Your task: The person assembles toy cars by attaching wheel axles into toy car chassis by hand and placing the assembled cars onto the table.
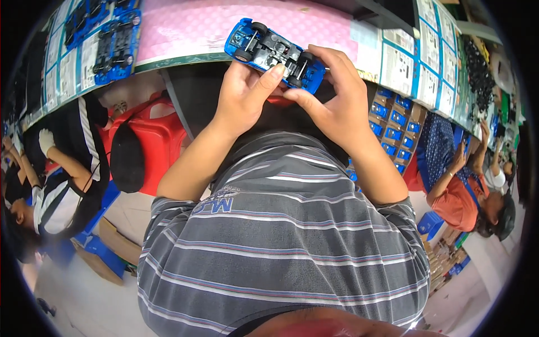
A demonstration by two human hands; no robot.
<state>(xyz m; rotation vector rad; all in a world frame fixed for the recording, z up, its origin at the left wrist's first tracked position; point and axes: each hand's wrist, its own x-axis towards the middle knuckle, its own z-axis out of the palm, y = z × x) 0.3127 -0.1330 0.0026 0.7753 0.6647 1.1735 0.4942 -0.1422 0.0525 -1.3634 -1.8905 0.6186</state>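
A blue toy car (273, 54) is held between my two hands above the near edge of the bench, its underside turned up. Black wheels and a grey and black chassis show on it. My left hand (245, 92) grips the left part, with the thumb laid on the chassis. Round the right end close the fingers of my right hand (336, 92), its thumb pressed to the car's near side. The car's top side is hidden from view.
Several more blue cars (117, 45) lie underside up at the left on the bench. Pink sheeting (179, 28) covers the bench ahead. A box of blue parts (396, 126) stands low at the right. Red chairs (163, 135) and co-workers flank me on both sides.
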